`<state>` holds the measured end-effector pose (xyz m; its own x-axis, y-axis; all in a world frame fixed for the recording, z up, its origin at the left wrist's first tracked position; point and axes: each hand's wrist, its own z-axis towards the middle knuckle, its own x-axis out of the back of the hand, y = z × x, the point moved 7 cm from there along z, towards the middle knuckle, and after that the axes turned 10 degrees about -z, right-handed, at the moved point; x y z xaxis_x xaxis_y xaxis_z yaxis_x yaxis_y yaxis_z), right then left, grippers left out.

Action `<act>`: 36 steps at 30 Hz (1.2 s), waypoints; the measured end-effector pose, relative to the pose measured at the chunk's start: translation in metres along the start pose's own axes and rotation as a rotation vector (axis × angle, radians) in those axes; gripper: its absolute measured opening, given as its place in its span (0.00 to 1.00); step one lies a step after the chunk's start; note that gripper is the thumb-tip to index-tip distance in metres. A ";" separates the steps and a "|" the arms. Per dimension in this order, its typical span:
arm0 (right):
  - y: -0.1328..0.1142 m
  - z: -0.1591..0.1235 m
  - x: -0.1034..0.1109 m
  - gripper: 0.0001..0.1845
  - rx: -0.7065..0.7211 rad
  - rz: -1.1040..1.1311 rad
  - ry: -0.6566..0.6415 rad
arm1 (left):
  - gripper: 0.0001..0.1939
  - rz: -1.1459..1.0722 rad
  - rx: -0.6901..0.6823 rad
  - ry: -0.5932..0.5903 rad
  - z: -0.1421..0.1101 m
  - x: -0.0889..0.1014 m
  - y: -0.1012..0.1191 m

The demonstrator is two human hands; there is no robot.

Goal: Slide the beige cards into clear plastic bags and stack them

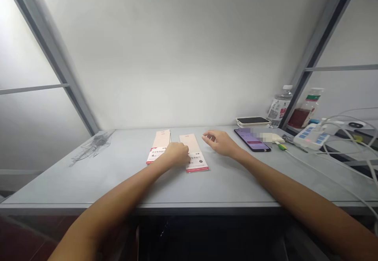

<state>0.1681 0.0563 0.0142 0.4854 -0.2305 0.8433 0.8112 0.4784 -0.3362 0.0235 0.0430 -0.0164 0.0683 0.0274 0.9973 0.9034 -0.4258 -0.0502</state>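
Two long pale pink packets with red-edged labels lie side by side on the grey table (88, 178). My left hand (176, 153) rests curled between them, its fingers touching the right packet (193, 150) and covering part of the left packet (161, 140). My right hand (220, 142) hovers just right of the right packet's far end, fingers loosely bent and apart, nothing in it.
A phone (252, 139) with a lit screen lies right of my right hand, a second device (253, 121) behind it. Two bottles (279, 107) stand at the back right. A power strip (311, 136) with white cables sits far right. Crumpled clear plastic (93, 144) lies at left.
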 end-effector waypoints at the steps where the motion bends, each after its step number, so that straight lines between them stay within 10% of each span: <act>1: 0.000 0.000 -0.001 0.17 -0.004 -0.001 -0.003 | 0.14 -0.010 0.000 0.014 0.000 0.002 0.000; 12: 0.004 0.000 0.000 0.22 -0.130 0.382 -0.044 | 0.18 -0.260 0.011 0.433 -0.009 0.033 -0.009; 25: -0.025 -0.013 -0.015 0.15 0.049 0.417 -0.095 | 0.19 -0.239 0.019 0.545 -0.013 0.038 -0.008; 36: -0.029 -0.014 -0.004 0.14 0.085 0.244 0.006 | 0.20 -0.282 -0.046 0.375 -0.010 0.022 -0.001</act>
<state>0.1469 0.0317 0.0144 0.6657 -0.1041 0.7389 0.6396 0.5896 -0.4932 0.0203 0.0352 0.0062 -0.3425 -0.1767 0.9228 0.8443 -0.4888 0.2197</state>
